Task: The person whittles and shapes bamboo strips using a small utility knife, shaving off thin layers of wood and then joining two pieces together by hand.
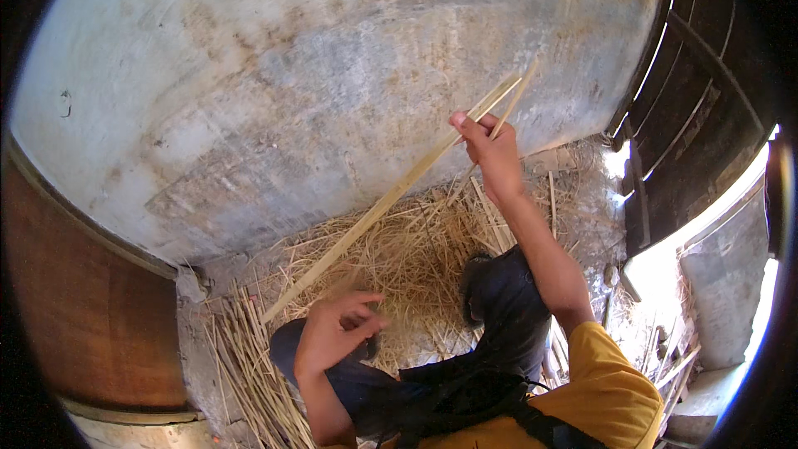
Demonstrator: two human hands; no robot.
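Note:
My right hand (490, 154) is raised in front of the wall, with thumb and fingers pinched round a long, flat, pale bamboo strip (382, 204). The strip slants from above that hand down to the left, its lower end beside my left knee. A second, thinner strip (517, 98) passes through the same hand and crosses at a steeper angle. Over my left knee is my left hand (337, 328), slightly blurred, its fingers bent but apart and nothing visible between them. It is close to the long strip's lower part but does not appear to grip it.
Thin shavings (432, 241) cover the floor between my legs and the stained wall (332, 83). A bundle of narrow strips (253, 374) lies at my left. A brown wooden panel (91, 299) stands far left; dark slatted boards (690, 91) stand at the right, with bright gaps.

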